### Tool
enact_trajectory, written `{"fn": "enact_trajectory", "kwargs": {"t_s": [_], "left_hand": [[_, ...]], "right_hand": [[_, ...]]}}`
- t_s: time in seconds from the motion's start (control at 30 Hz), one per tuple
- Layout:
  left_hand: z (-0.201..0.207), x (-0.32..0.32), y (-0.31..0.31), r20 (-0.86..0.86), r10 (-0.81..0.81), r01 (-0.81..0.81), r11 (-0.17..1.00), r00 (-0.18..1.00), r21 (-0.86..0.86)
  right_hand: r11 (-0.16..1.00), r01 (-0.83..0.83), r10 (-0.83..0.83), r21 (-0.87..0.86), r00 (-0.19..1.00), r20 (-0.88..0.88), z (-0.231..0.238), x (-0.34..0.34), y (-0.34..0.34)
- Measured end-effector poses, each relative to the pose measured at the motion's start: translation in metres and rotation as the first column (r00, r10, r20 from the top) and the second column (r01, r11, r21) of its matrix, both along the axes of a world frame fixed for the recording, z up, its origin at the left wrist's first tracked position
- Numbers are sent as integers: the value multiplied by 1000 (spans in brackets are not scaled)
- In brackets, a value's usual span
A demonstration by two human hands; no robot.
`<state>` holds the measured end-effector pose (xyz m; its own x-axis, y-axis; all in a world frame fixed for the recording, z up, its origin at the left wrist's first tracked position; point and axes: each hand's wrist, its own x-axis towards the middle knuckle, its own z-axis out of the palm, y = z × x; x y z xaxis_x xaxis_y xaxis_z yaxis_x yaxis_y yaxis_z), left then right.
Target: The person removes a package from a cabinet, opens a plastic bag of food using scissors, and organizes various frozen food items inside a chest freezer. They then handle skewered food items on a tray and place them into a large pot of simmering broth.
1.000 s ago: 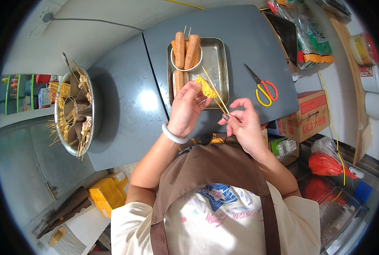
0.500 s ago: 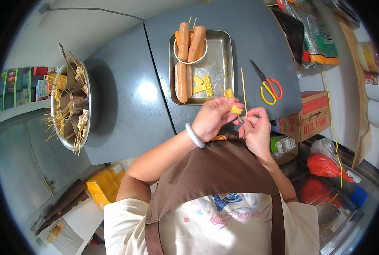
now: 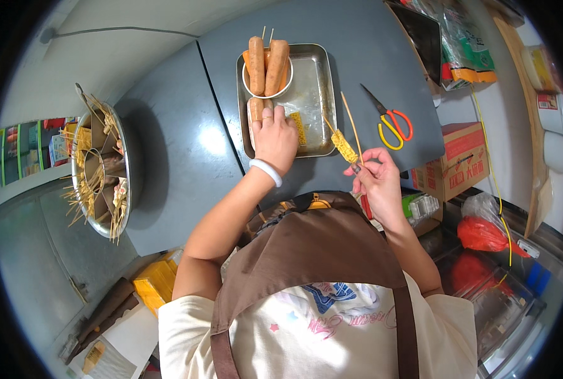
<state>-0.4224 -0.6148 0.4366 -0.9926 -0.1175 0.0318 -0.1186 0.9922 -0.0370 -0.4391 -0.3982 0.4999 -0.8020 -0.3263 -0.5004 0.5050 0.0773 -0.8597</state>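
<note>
My right hand [image 3: 376,180] pinches a bamboo skewer with a knobbly yellow, corn-like piece [image 3: 344,147] threaded on it, its point sticking out the top. A second, bare bamboo skewer [image 3: 350,117] rises from the same fingers. My left hand [image 3: 275,139] is down in the metal tray [image 3: 327,82], its fingers bent and closed over its contents, with their tips hidden. Beside it lie a sausage [image 3: 254,114] and another yellow knobbly piece [image 3: 300,129]. Large sausages [image 3: 276,66] on sticks stand in a white bowl [image 3: 269,96] at the tray's far end.
Red-and-yellow-handled scissors [image 3: 392,123] lie right of the tray on the grey table [image 3: 180,120]. A round metal pot [image 3: 132,170] with dividers holds many skewers on the left. A cardboard box [image 3: 452,161] and plastic packages [image 3: 468,57] are at the right.
My left hand has let go of the yellow piece on the skewer and reached forward and left into the tray. My right hand keeps both skewers. The view has shifted slightly.
</note>
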Motion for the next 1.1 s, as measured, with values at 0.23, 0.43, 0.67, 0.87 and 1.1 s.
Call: {"fn": "enact_trajectory", "kwargs": {"t_s": [0.23, 0.43, 0.67, 0.87, 1.1], "left_hand": [[13, -5, -15, 121, 430, -186, 113, 895, 976], [36, -3, -8, 323, 366, -51, -589, 872, 806], [49, 2, -1, 317, 348, -49, -602, 883, 797], [50, 7, -3, 331, 288, -119, -566, 898, 816], [56, 7, -12, 466, 103, -236, -754, 879, 612]], "right_hand": [[998, -55, 55, -3, 998, 27, 4, 1, -3], [996, -76, 79, 45, 996, -48, 4, 1, -12], [988, -59, 68, 144, 996, -62, 8, 2, -16], [977, -113, 132, 182, 986, -97, 9, 0, -15], [978, -161, 175, 131, 978, -109, 10, 3, -12]]}}
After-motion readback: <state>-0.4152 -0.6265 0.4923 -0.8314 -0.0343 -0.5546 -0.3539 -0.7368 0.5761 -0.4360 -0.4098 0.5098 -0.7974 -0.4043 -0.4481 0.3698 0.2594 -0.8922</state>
